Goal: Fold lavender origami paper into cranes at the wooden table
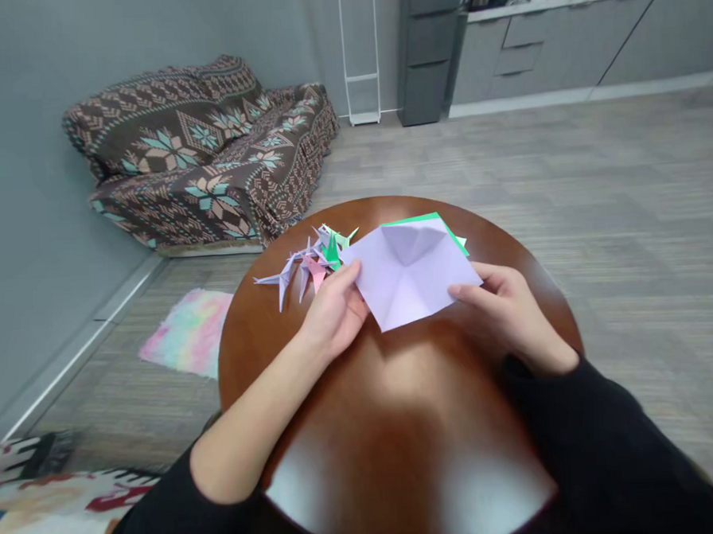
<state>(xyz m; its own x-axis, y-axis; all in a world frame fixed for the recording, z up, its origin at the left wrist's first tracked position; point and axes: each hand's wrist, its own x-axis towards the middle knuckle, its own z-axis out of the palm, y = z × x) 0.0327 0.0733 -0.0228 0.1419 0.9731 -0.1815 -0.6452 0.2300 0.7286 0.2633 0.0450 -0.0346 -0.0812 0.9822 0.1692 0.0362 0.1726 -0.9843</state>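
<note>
A creased lavender sheet of origami paper (pixel 405 284) is held up over the round table, tilted toward me. My left hand (pixel 338 308) pinches its left corner, thumb on the face and fingers behind. On the right corner, my right hand (pixel 505 303) grips with the thumb in front and the fingers mostly hidden behind the sheet. Crease lines meet near the sheet's middle. Behind it, a green paper (pixel 456 240) shows along the top and right edges. Left of the sheet lies a cluster of folded paper cranes (pixel 282 280) in lavender, pink, green and pale green.
The brown round table (pixel 264 335) has a glossy top. Beyond it at the left stands a sofa (pixel 207 155) under a patterned cover. A pastel fluffy rug (pixel 186 332) lies on the floor. Grey cabinets (pixel 560 49) line the back right.
</note>
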